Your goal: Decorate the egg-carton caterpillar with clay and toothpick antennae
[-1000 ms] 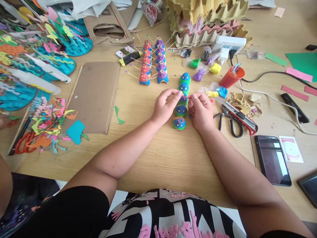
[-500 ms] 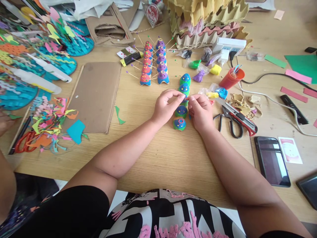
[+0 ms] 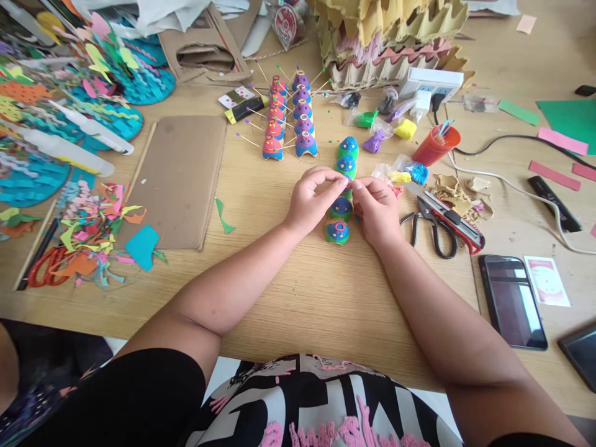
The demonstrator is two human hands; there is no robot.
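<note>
A: Hands?
B: Left hand (image 3: 314, 200) and right hand (image 3: 377, 208) pinching a tiny, thin red strand (image 3: 349, 184), mostly hidden; fingertips nearly touching.
A: Where?
B: Over the middle of the blue-and-green domed figures (image 3: 346, 166), lined up.

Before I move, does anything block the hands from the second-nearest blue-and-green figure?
Nothing visible does. The left hand and right hand nearly meet just above that figure in the picture; the cutter lies farther right.
</note>
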